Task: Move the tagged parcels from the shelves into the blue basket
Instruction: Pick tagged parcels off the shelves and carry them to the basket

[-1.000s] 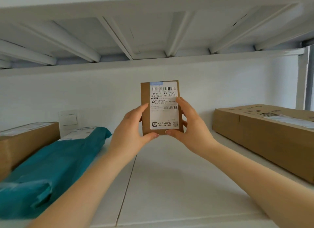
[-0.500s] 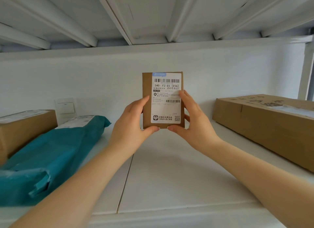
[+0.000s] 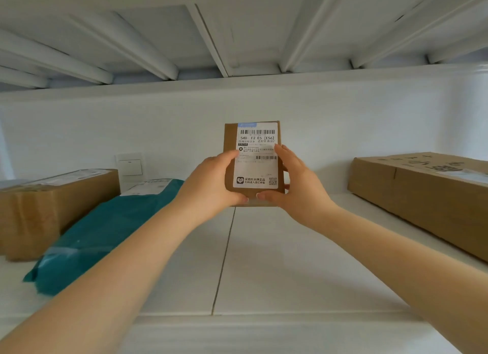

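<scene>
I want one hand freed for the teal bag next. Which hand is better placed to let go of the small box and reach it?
Left. The left hand sits on the side of the small box nearest the teal bag, which lies to its left on the shelf. The right hand would have to cross over and can probably hold the box alone.

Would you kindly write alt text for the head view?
Both hands, left hand and right hand, hold a small labelled cardboard parcel upright above a white shelf. A teal mailer bag lies left; a large cardboard box sits right.
</scene>
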